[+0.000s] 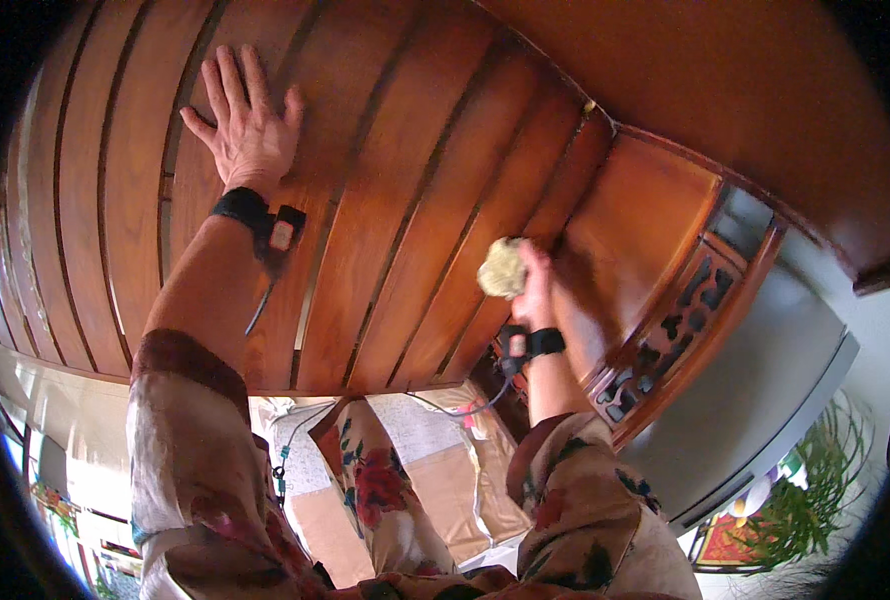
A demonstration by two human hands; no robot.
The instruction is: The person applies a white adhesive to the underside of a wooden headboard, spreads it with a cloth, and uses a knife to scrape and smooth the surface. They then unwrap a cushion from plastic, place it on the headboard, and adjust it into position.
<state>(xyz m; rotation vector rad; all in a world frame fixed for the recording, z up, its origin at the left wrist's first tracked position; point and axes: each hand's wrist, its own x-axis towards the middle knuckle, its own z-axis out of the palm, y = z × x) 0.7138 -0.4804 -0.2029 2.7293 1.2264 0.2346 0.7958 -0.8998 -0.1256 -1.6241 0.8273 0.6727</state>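
Note:
My left hand (252,138) lies flat, fingers spread, on a brown wooden slatted seat (390,180). Nothing is held in it. Over the right part of the slats, my right hand (536,290) grips a crumpled, pale yellow cloth (503,268). Its fingers are partly hidden behind the cloth and slightly blurred. Whether the cloth touches the wood cannot be made out. Both wrists wear black straps with small devices and cables.
To the right stands a wooden side panel with a carved openwork strip (670,330). A tall wooden back (725,90) rises at the far side. Beyond the panel are a grey flat-topped object (755,390) and a green plant (810,490). Gaps run between the slats.

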